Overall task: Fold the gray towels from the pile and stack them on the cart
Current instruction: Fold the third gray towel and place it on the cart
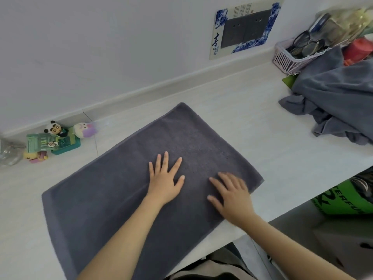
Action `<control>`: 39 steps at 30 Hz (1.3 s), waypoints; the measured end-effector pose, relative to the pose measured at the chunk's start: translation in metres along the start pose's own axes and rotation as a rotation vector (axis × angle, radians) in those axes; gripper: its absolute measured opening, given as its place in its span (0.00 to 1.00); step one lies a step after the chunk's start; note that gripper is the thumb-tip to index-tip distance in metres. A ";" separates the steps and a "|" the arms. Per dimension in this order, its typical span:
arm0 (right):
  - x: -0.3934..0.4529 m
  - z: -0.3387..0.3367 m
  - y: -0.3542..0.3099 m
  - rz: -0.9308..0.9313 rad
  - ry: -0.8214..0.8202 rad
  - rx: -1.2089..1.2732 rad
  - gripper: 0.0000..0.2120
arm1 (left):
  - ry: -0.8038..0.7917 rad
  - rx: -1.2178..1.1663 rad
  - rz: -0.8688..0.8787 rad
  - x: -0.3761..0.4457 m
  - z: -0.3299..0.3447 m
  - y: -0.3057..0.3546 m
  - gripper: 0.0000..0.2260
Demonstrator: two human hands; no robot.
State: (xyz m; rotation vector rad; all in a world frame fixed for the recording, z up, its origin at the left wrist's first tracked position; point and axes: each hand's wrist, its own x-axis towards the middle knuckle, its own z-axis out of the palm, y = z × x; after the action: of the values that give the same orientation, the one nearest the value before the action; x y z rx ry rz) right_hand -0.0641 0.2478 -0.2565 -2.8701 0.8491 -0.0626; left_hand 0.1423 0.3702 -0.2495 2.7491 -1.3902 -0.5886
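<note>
Towel (113,199), dark gray, spread flat and slantwise on white counter (252,122), near edge hanging just over counter lip below right wrist. Left hand (164,181) palm down on towel, fingers straight and fanned apart, pressing cloth, gripping nothing. Right hand (232,196) just beside left hand, toward right corner of towel, also flat, fingers straight and slightly spread, resting on cloth with nothing clasped; fingertips slightly blurred. Both forearms bare, reaching in from lower frame across towel.

Well beyond right hand, up and to right: pile of gray towels (333,102), crumpled, lying apart from spread towel. Behind pile, pale pink slatted basket (290,57) with eyeglasses (302,42) inside, red container (357,48) beside it. Far left of left hand, against wall: small toy figures (58,136), among them a panda, beside green box; clear bottle (9,152) at frame edge. High above hands on wall: dark switch plate (245,29) inside blue-and-white decorative surround. Below counter, right of right forearm: green bag (347,201) with white lettering.
</note>
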 end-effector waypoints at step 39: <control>-0.064 -0.013 -0.010 -0.183 -0.178 0.542 0.19 | 0.315 -0.388 0.208 -0.141 0.065 -0.003 0.17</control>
State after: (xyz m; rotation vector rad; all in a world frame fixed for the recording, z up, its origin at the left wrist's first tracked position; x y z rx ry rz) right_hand -0.1133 0.2892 -0.2416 -2.3879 0.4455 -0.0477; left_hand 0.0476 0.4923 -0.2649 2.2437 -1.3030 -0.3494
